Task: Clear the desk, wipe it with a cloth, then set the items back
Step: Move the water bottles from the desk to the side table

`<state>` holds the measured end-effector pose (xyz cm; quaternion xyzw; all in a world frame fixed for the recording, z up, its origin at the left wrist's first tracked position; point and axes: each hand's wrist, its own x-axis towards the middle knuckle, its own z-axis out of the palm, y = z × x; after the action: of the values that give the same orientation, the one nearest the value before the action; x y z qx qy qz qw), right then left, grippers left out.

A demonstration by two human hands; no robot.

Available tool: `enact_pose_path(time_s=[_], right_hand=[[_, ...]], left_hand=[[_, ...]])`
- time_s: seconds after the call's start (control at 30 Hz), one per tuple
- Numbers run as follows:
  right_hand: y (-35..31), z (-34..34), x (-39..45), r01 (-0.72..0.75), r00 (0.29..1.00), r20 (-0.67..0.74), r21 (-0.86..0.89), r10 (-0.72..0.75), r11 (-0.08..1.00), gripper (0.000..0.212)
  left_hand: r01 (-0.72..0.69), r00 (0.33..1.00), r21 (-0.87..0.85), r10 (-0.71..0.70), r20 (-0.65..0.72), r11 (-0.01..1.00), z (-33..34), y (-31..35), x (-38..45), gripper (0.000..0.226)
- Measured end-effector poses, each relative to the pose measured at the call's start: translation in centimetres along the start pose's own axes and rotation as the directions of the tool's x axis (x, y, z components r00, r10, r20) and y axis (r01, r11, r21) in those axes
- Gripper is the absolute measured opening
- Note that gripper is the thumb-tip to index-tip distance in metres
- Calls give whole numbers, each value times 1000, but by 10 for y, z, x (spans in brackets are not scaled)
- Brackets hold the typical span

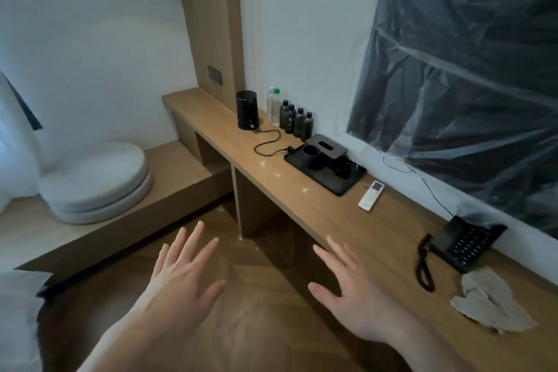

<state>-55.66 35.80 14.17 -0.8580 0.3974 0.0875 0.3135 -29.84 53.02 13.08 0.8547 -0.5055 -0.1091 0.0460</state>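
Long wooden desk [305, 199] along wall. On it: black kettle [247, 110], bottles [294, 119], black tray [324, 174] with cups, white remote [370, 195], black telephone [459, 246], crumpled grey cloth [490, 300] nearest.

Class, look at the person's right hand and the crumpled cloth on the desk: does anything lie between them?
Nothing visible does. The right hand hovers open over the desk's front edge, and only bare wood separates it from the cloth. The telephone with its coiled cord sits just behind that path.

a round grey cushion [96, 184] lies on the low wooden platform [169, 166] beside plastic-covered dark panel [471, 69]
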Motion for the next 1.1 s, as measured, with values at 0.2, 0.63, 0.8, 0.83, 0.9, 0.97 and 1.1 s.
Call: enact_pose_path(time_s=[0.2, 0.63, 0.8, 0.83, 0.9, 0.97, 1.1], right_hand=[[-30, -40, 98, 98, 995, 8, -37, -98, 994, 76], [-119, -91, 296, 44, 998, -42, -75, -47, 996, 78], [-142, -112, 350, -6, 987, -162, -31, 1, 1000, 76], [-143, -114, 357, -30, 986, -165, -22, 26, 999, 75], [-142, -118, 372, -43, 983, -177, 18, 45, 999, 74], [-141, -129, 391, -55, 979, -195, 29, 59, 998, 75], [-136, -156, 439, -92, 971, -218, 44, 100, 995, 76]], left_hand=[[86, 994, -49, -89, -65, 995, -17, -30, 54, 95], [35, 998, -70, -38, -48, 997, -77, -147, 256, 72], [-86, 995, -9, 85, -46, 996, -104, -179, 345, 73], [-111, 994, 3, 111, -25, 994, -107, -180, 358, 73], [-159, 987, -16, 159, -16, 987, -111, -180, 388, 73], [-204, 979, -32, 204, -14, 978, -117, -179, 418, 73], [-239, 971, -45, 238, -20, 970, -127, -178, 481, 73]])
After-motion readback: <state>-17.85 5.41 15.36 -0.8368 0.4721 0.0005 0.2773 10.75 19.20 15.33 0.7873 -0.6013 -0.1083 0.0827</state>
